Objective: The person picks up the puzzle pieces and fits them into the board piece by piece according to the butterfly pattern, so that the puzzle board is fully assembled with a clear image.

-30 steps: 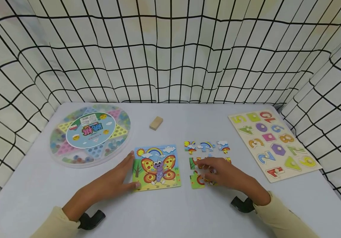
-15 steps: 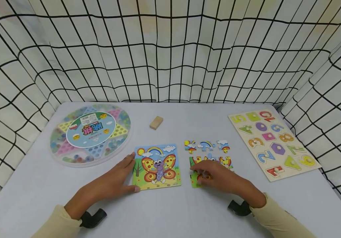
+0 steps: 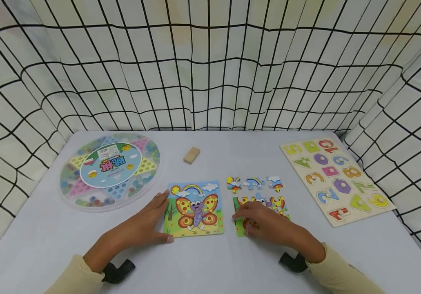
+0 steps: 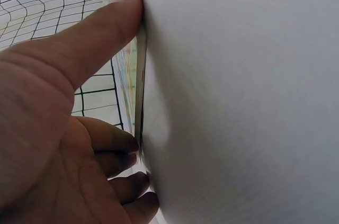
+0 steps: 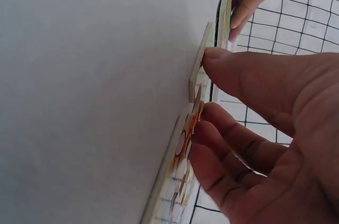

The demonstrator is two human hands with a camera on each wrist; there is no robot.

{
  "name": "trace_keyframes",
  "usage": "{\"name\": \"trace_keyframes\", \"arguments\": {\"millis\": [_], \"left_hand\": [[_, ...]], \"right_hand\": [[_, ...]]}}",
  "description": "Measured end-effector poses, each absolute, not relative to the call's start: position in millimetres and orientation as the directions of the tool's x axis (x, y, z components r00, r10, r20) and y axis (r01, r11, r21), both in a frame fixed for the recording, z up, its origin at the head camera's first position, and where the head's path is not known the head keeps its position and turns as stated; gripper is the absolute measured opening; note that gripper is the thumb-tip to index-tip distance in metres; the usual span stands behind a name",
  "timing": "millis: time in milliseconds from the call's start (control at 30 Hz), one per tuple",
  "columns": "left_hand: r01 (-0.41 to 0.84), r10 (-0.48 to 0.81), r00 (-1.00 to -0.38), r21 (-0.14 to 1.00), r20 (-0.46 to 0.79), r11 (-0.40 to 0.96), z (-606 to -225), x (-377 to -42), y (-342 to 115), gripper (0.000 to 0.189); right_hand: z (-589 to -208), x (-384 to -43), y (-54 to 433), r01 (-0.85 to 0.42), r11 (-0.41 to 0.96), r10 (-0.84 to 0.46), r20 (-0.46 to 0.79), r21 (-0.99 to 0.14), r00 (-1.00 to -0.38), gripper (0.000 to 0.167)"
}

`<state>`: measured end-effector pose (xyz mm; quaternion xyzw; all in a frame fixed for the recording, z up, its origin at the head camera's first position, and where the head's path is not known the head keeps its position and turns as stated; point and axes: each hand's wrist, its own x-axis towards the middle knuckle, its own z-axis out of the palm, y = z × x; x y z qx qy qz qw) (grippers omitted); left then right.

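Note:
A square butterfly puzzle board (image 3: pixel 194 208) lies in the middle of the white table. My left hand (image 3: pixel 140 222) rests along its left edge, thumb at the lower corner and fingertips at the upper side; the left wrist view shows the thumb (image 4: pixel 114 20) against the board's thin side. To the right, my right hand (image 3: pixel 265 220) bends over loose puzzle pieces. Its thumb (image 5: pixel 220 65) and fingers hold a green corner puzzle piece (image 3: pixel 239 230) flat at the lower left. Other puzzle pieces (image 3: pixel 278 203) lie under and beside the hand, partly hidden.
Three sky puzzle pieces (image 3: pixel 253 183) sit in a row above the right hand. A wooden block (image 3: pixel 192 155) lies further back. At left is a round game box (image 3: pixel 111 171), at right a number board (image 3: pixel 337 183). Black netting (image 3: pixel 210 85) encloses the far side.
My right hand has shifted slightly left and down over the lower-left puzzle pieces, uncovering more of the middle row. My left hand stays at the board. The head view has tilted slightly.

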<state>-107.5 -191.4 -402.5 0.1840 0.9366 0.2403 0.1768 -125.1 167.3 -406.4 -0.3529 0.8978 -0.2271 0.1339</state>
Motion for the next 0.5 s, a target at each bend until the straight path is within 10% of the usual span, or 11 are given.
{"name": "trace_keyframes", "arguments": {"millis": [500], "left_hand": [[0.299,0.450,-0.847,0.449,-0.281,0.842,-398.9,-111.4,-191.7,0.109]], "right_hand": [[-404.9,-125.8,167.4,-0.637,0.601,-0.727,0.000,-0.482,-0.686,0.030]]}}
